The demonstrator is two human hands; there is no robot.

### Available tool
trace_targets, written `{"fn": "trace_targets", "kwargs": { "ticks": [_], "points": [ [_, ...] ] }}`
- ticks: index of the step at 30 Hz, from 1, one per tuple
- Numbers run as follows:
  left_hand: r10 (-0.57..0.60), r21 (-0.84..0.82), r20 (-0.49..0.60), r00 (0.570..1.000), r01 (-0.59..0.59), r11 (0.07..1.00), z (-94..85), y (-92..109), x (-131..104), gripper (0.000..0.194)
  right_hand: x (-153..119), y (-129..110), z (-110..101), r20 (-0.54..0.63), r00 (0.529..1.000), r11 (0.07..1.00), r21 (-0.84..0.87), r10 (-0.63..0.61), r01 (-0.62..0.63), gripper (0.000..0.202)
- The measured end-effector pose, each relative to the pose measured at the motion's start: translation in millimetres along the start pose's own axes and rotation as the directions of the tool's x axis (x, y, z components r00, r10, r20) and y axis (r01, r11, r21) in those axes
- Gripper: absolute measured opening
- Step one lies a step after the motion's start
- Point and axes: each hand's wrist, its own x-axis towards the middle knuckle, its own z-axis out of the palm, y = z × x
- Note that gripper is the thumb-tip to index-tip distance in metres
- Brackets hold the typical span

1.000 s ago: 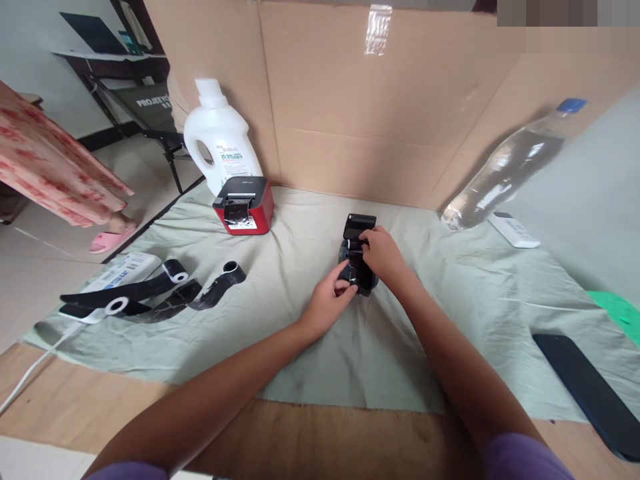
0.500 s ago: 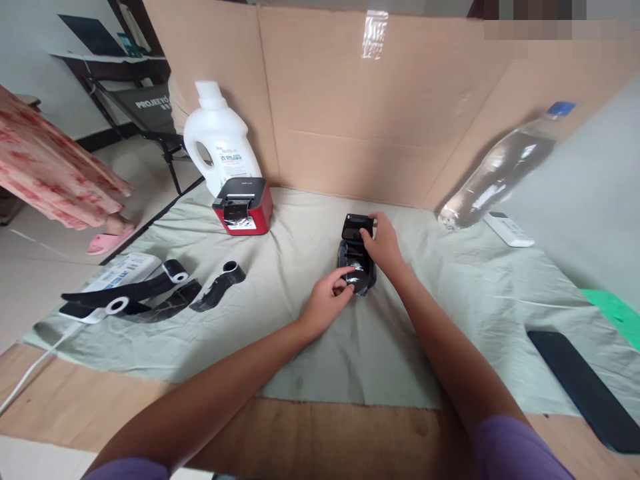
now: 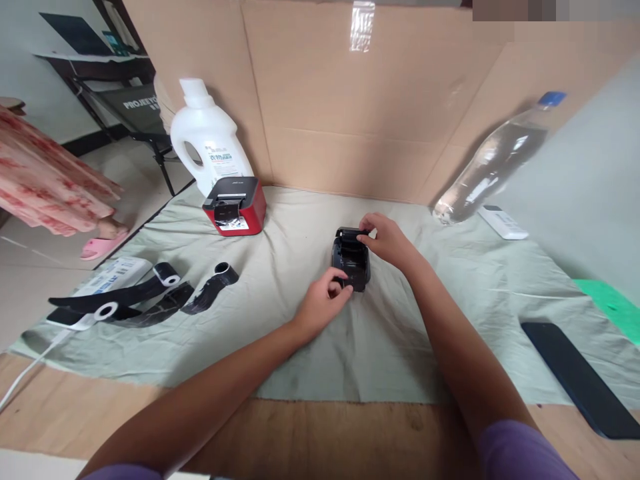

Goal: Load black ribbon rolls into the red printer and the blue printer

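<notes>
A small black device point(image 3: 352, 260) with a hinged lid stands on the grey-green cloth, in the middle of the view. Its lid point(image 3: 350, 235) is raised at the far side, and my right hand point(image 3: 383, 239) pinches the lid's right edge between thumb and fingers. Dark film point(image 3: 356, 279) shows at the device's near edge. There my left hand point(image 3: 327, 295) has its thumb and fingers closed on the film at the lower left. The inside of the device is dark and hard to make out.
At the left are a red-and-black printer point(image 3: 235, 207), a white jug point(image 3: 210, 140) and black rolls point(image 3: 210, 290). A clear bottle point(image 3: 500, 160) leans at the right, above a white device point(image 3: 503, 223). A black phone point(image 3: 580, 377) lies near the right edge. Cardboard point(image 3: 350, 120) stands behind.
The lid has tilted from nearly flat to a steeper angle, with my right hand on it. My left hand has shifted slightly toward the device's near edge. The camera view has moved a little.
</notes>
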Motion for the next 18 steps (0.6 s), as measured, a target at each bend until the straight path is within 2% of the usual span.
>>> {"fn": "trace_targets", "kwargs": {
  "ticks": [2,4,9,14,18],
  "points": [
    [-0.041,0.029,-0.114,0.993,0.044,0.999,0.5,2.1,2.1,0.033,0.3,-1.2,1.4,0.000,1.000,1.000,0.002,0.013,-0.013,0.008],
    [-0.065,0.102,-0.149,0.987,0.080,0.991,0.0,3.1,5.6,0.035,1.0,-1.0,2.3,-0.001,1.000,1.000,0.004,0.018,-0.018,0.008],
    [-0.066,0.135,-0.114,0.991,0.081,0.988,-1.5,3.2,9.9,0.041,1.2,0.0,2.3,0.001,1.000,1.000,-0.013,0.000,0.000,0.010],
    [-0.074,0.249,-0.062,0.995,0.087,0.964,3.5,5.9,2.9,0.051,1.1,0.3,2.1,0.024,1.000,1.000,-0.018,0.000,0.001,0.010],
    [-0.058,0.271,-0.039,0.998,0.066,0.960,4.3,5.1,0.6,0.054,0.5,-0.3,1.9,0.045,0.999,1.000,-0.014,0.002,-0.001,0.012]
  ]
}}
